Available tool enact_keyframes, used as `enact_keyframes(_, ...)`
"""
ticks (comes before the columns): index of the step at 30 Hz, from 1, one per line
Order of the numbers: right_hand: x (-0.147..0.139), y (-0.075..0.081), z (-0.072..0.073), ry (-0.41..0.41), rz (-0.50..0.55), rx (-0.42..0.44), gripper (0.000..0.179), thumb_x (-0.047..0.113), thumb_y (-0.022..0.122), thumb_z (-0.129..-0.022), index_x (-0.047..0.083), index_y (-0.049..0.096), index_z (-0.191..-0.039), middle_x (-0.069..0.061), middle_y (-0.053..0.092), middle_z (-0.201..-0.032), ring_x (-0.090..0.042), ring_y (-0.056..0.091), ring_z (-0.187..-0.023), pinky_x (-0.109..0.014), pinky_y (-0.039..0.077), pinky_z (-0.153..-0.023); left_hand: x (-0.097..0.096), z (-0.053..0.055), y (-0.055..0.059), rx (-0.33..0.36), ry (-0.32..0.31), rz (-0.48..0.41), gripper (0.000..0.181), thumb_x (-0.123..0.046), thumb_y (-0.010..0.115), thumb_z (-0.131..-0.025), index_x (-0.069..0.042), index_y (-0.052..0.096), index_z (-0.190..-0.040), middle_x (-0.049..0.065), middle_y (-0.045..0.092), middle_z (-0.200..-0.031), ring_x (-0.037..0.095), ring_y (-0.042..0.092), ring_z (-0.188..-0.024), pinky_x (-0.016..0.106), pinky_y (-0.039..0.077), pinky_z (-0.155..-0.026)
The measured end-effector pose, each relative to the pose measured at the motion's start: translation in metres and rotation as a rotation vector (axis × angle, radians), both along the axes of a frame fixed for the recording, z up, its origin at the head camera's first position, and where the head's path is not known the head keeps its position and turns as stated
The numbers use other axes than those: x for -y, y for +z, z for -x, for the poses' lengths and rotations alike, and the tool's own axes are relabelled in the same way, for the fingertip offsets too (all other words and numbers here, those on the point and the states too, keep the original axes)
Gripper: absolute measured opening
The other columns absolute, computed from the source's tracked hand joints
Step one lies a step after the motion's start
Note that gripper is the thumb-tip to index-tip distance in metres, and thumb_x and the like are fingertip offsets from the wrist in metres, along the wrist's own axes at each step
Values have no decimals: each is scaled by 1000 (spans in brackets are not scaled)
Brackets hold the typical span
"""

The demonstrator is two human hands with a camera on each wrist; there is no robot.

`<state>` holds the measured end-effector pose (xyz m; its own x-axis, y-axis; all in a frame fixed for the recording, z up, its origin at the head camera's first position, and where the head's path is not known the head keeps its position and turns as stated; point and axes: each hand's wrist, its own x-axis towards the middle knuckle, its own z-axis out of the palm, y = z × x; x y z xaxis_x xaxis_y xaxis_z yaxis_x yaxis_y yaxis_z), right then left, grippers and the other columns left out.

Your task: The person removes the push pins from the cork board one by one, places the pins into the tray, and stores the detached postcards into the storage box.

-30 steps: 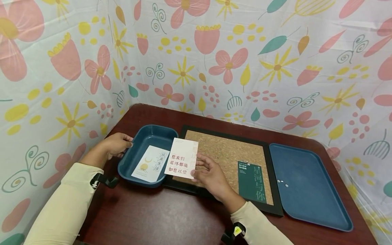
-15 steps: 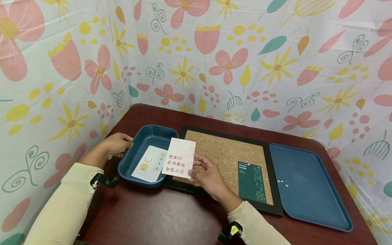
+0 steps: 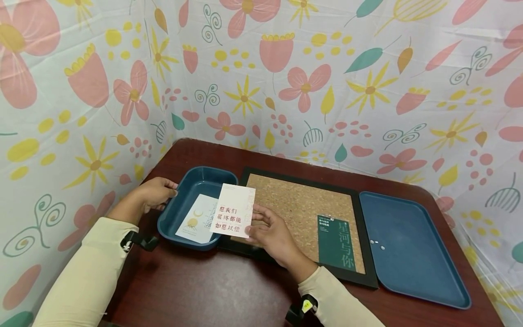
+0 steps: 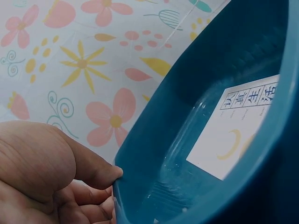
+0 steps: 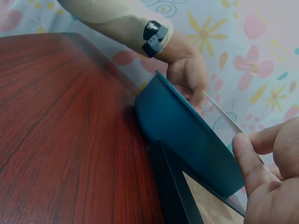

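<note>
My right hand [image 3: 271, 234] pinches a white card [image 3: 234, 206] with red printed characters by its right edge, thumb in front. That card overlaps the right rim of a deep blue tray [image 3: 167, 222] in the head view; edge-on in the right wrist view, the card [image 5: 225, 114] shows as a thin strip above the rim. With thumb and fingers, my left hand [image 3: 157, 193] grips the tray's left rim, the thumb pressing the rim in the left wrist view. Inside the tray lies another white card [image 4: 224, 135] with a yellow moon and dark characters, partly covered in the head view.
A black-framed cork board [image 3: 290, 200] lies right of the tray, bearing a dark green card [image 3: 336, 243] with a pushpin at its top. Further right is a flat blue tray [image 3: 416, 254] with several small clear pins [image 3: 377, 244]. Patterned cloth [image 3: 302, 86] hangs behind the table [image 3: 196, 286].
My right hand has moved left with the white card, which now covers more of the card in the deep tray. The left hand stays on the rim.
</note>
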<state>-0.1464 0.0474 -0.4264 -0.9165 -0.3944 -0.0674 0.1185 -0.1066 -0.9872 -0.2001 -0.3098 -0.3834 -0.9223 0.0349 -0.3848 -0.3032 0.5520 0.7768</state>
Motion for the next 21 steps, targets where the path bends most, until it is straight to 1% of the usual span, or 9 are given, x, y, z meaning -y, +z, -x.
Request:
enact_keyframes(9,8,1,-1,3,23,-1,73,-14,68,-89,-1,38,-154,-26,51,-130,-21,67,-100,-38,61,-80,0,-1,0,-15,-11,-12,39,-10,48,-107,12,46,-140,20,59,-115,24,63,-91,35,56,-71)
enact_keyframes(17,19,2,-1,32,74,4,73,-18,65,-88,-5,35,-154,-29,49,-130,-23,67,-100,-50,59,-85,-1,-2,1,-10,-7,1,40,-10,48,-108,11,46,-142,21,59,-118,25,63,-93,35,56,-72)
enact_keyframes(21,21,1,-1,37,70,2,72,-18,65,-89,-4,37,-153,-28,50,-130,-23,68,-99,-47,60,-84,-2,-1,1,-4,-3,5,40,-11,48,-108,10,46,-142,21,58,-118,26,63,-94,35,56,-73)
